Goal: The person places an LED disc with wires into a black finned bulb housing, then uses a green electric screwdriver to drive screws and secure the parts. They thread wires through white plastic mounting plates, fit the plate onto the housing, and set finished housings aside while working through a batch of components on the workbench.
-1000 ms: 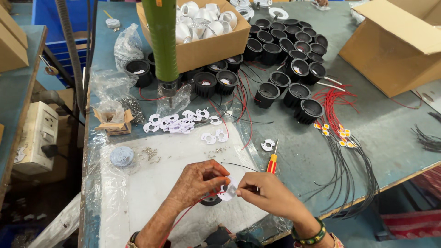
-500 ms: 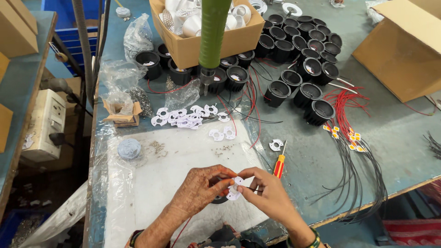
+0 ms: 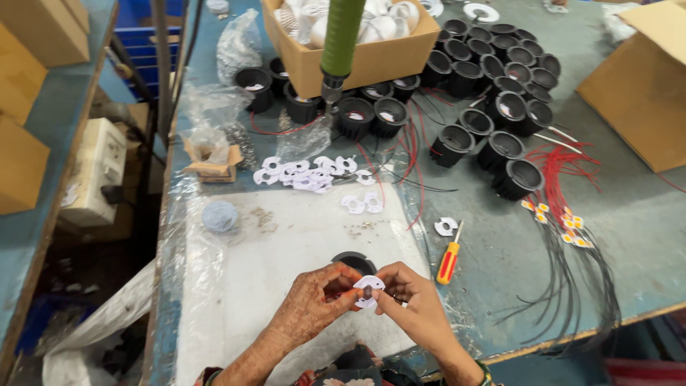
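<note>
I see both hands meeting low in the middle of the head view, just above the near edge of the counter point(image 3: 629, 243). My left hand point(image 3: 311, 304) and my right hand point(image 3: 414, 304) are pinched together on one small white plastic ring piece point(image 3: 369, 289), fingertips of each hand gripping it from its own side, so the piece sits in the air between them with its face turned up to the camera. Just beyond the hands a black round housing point(image 3: 355, 261) rests on the white sheet point(image 3: 286, 236) that covers this part of the counter; the knuckles hide its near half. To the right of my right hand lies a small screwdriver with a red and yellow handle point(image 3: 448, 261), and just past its tip one more white ring point(image 3: 444, 226) lies alone. Farther up the sheet is a scatter of white rings point(image 3: 304, 171). Beyond them stand many black housings point(image 3: 500, 78), some with red wires point(image 3: 564, 168) trailing down to small yellow-tipped boards near the right edge, where black wires point(image 3: 572, 279) fan out as well. A cardboard box point(image 3: 357, 61) full of white parts sits at the far side, and a green-sleeved tool point(image 3: 339, 39) hangs down in front of it.
</note>
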Action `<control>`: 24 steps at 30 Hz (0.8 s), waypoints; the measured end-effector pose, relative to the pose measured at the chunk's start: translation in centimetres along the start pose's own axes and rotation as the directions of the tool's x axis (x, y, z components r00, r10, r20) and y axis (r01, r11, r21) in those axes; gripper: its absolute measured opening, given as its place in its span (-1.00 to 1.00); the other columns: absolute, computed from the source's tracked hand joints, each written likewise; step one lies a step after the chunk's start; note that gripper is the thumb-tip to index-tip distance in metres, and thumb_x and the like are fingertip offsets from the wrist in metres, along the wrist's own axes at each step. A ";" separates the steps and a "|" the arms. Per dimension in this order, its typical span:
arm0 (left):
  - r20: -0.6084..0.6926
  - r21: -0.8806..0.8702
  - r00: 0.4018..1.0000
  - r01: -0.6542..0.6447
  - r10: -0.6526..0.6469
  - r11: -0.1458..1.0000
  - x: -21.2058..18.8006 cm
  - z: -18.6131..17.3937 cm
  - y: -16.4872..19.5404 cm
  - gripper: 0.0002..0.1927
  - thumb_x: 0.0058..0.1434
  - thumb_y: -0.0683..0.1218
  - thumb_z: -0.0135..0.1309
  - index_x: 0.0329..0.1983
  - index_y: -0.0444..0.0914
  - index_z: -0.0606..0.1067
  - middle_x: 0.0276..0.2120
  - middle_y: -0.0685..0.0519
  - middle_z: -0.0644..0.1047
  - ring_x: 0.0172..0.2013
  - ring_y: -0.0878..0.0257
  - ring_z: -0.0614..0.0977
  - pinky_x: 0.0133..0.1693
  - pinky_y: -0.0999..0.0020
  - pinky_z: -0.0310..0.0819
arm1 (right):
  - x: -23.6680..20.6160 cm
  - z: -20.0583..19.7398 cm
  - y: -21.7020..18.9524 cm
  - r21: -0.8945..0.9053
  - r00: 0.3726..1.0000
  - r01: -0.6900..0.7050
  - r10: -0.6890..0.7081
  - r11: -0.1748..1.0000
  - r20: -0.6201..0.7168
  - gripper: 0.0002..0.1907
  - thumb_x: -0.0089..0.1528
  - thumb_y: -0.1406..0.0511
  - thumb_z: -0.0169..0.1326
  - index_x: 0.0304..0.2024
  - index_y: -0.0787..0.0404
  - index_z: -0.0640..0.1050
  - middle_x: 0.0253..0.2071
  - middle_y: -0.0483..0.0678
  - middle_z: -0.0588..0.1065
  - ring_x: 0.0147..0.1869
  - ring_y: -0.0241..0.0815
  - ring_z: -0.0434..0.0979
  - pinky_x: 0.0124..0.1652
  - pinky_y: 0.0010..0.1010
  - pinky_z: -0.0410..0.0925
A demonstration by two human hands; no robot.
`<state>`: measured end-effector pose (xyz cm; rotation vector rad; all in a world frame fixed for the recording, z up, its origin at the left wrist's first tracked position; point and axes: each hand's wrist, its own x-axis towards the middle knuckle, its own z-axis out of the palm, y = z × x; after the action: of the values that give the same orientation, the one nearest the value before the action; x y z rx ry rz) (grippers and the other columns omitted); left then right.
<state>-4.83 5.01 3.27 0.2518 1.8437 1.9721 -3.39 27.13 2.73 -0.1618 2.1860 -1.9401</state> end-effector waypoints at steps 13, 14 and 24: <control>-0.120 -0.017 0.993 -0.021 0.019 1.000 -2.0 -2.1 0.7 -0.75 0.19 -0.10 0.25 -0.11 -0.32 0.56 -0.34 0.06 0.67 -0.31 0.38 0.73 -0.25 0.44 0.70 | 1.4 2.7 -1.5 -0.078 0.998 0.041 -0.037 0.996 0.048 -0.79 0.24 0.37 0.19 -0.11 0.36 0.56 -0.33 -0.06 0.61 -0.38 -0.39 0.52 -0.39 -0.54 0.41; -0.127 0.005 0.992 -0.013 0.014 1.000 -2.0 -2.2 0.6 -0.74 0.20 -0.11 0.24 -0.10 -0.31 0.56 -0.36 0.05 0.67 -0.32 0.37 0.72 -0.26 0.44 0.70 | 1.6 2.8 -1.4 -0.071 0.997 0.053 -0.050 0.996 0.051 -0.79 0.24 0.36 0.20 -0.11 0.35 0.56 -0.32 -0.06 0.61 -0.37 -0.39 0.52 -0.39 -0.54 0.42; -0.137 -0.147 0.990 -0.056 0.036 0.988 -0.4 -4.4 -2.2 -0.77 0.23 -0.18 0.19 -0.07 -0.36 0.56 -0.41 0.02 0.59 -0.38 0.33 0.69 -0.33 0.40 0.71 | 3.9 3.1 -2.1 -0.046 0.980 -0.164 0.168 0.985 0.109 -0.71 0.23 0.30 0.16 -0.02 0.30 0.59 -0.30 -0.09 0.60 -0.36 -0.37 0.55 -0.47 -0.55 0.28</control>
<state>-5.86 0.93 0.76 0.1196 1.7717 2.1963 -6.59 22.98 4.11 -0.0889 2.0917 -1.7588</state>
